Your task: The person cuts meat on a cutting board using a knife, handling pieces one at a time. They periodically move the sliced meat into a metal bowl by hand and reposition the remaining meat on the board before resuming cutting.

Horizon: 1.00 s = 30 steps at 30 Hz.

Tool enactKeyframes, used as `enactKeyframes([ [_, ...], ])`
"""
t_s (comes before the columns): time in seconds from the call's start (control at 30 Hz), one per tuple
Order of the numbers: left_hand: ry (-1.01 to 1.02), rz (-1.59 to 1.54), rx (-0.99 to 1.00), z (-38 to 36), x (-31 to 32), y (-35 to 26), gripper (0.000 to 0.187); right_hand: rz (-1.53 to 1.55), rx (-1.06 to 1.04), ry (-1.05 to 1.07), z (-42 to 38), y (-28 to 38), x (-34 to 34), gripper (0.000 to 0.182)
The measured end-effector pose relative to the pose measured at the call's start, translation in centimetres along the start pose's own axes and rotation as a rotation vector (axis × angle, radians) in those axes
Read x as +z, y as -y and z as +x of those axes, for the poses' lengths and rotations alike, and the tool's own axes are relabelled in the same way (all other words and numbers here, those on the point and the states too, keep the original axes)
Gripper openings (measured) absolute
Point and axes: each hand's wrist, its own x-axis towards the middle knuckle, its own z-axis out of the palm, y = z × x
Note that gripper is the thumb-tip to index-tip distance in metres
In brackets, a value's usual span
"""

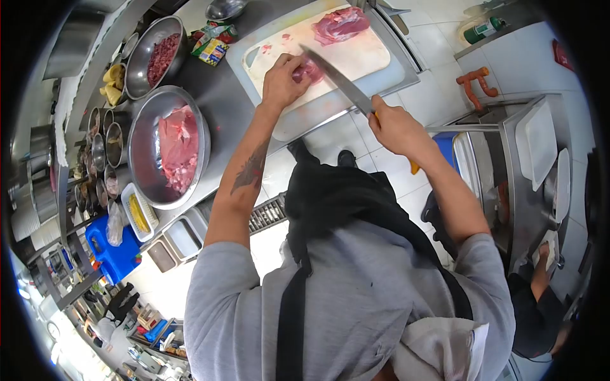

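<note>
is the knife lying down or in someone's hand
Held: the right hand has the knife by its yellow handle, its blade over the board, beside the meat under the left hand. Cannot tell if they touch.

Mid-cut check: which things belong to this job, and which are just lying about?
In the job:
- knife, in the right hand
- meat piece, held by the left hand
- white cutting board
- probably the steel bowl of meat

Apparently lying about:
- packets
- blue container
- green bottle

Left hand curled, fingers bent; right hand clenched.
</note>
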Motion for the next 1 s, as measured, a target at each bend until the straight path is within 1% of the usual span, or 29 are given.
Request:
enactKeyframes([
  [0.03, 0.001, 0.019, -0.005, 0.0, 0.1, 0.1, 0.027, -0.072, -0.040, 0.039, 0.1, 0.0, -0.4, 0.025],
  [0.1, -0.003, -0.005, 0.022, 0.0, 0.0, 0.6, 0.026, -0.112, -0.038, 0.078, -0.4, 0.0, -2.2, 0.026],
  [0.17, -0.008, -0.025, 0.041, 0.0, -0.1, 1.1, 0.026, -0.152, -0.042, 0.124, 0.6, 0.3, -2.6, 0.026],
  [0.23, 0.004, -0.105, 0.067, 0.1, -0.2, 1.7, 0.026, -0.088, -0.082, 0.184, 3.7, 0.6, -2.0, 0.027],
  [0.27, 0.006, -0.110, 0.063, 0.5, -0.2, 2.3, 0.026, 0.003, -0.039, 0.210, 6.3, 2.0, -1.4, 0.027],
  [0.3, 0.008, -0.186, 0.033, 0.2, 0.0, 2.8, 0.026, 0.099, 0.013, 0.245, 9.0, 4.0, -0.1, 0.027],
  [0.33, 0.014, -0.260, -0.003, -0.5, 0.2, 3.1, 0.026, 0.131, 0.013, 0.192, 12.1, 5.3, 2.0, 0.027],
  [0.37, 0.021, -0.261, -0.011, -0.7, -0.1, 3.3, 0.026, 0.159, 0.007, 0.127, 14.3, 5.8, 3.9, 0.027],
  [0.4, 0.017, -0.184, 0.012, -0.6, -0.5, 3.2, 0.026, 0.160, 0.008, 0.128, 14.4, 5.4, 4.7, 0.027],
  [0.43, 0.015, -0.112, 0.036, -0.6, -0.6, 3.1, 0.026, 0.110, -0.033, 0.069, 14.0, 5.1, 5.3, 0.028],
  [0.47, 0.013, -0.151, 0.000, -0.8, -0.3, 3.0, 0.025, 0.055, -0.073, 0.013, 13.2, 4.8, 5.7, 0.029],
  [0.5, 0.018, -0.159, -0.002, -1.1, -0.1, 2.7, 0.025, 0.064, -0.048, 0.045, 11.1, 3.9, 5.8, 0.032],
  [0.53, -0.024, -0.149, 0.035, -1.3, 0.2, 2.6, 0.025, 0.072, -0.026, 0.073, 8.3, 3.0, 5.6, 0.035],
  [0.57, -0.072, -0.136, 0.074, -1.1, 0.4, 2.7, 0.025, 0.046, 0.000, 0.072, 5.3, 1.7, 5.9, 0.037],
  [0.6, -0.072, -0.136, 0.074, -1.2, 0.6, 2.7, 0.025, 0.024, 0.027, 0.074, 3.3, 0.8, 6.5, 0.040],
  [0.67, -0.091, -0.169, -0.004, -1.2, 0.9, 2.9, 0.025, 0.010, 0.042, 0.099, 3.4, 0.9, 6.8, 0.040],
  [0.7, -0.078, -0.168, -0.003, -1.7, 1.1, 3.0, 0.025, 0.001, 0.065, 0.127, 3.1, 0.8, 7.2, 0.041],
  [0.73, -0.036, -0.206, -0.008, -2.2, 1.1, 2.6, 0.026, 0.083, 0.059, 0.095, 5.6, 1.1, 7.8, 0.037],
  [0.8, 0.007, -0.225, 0.022, -1.9, 0.9, 1.4, 0.027, 0.090, -0.072, -0.051, 12.5, 2.8, 8.6, 0.032],
  [0.83, 0.014, -0.198, 0.012, -2.3, 1.0, 0.7, 0.029, 0.080, -0.097, -0.045, 14.9, 3.9, 8.3, 0.031],
  [0.87, 0.024, -0.167, 0.001, -2.7, 0.9, 0.6, 0.031, 0.074, -0.124, -0.038, 16.1, 4.7, 8.1, 0.031],
  [0.9, 0.036, -0.148, 0.017, -2.6, 0.7, 1.0, 0.031, 0.095, -0.123, -0.055, 15.6, 4.4, 8.1, 0.031],
  [0.97, -0.163, 0.052, -0.013, -2.4, 0.7, 3.3, 0.037, 0.091, -0.167, -0.064, 13.8, 2.2, 8.0, 0.032],
  [1.0, -0.239, 0.062, -0.091, -2.3, 0.6, 4.7, 0.034, 0.182, -0.079, 0.074, 12.2, 1.6, 5.9, 0.033],
])
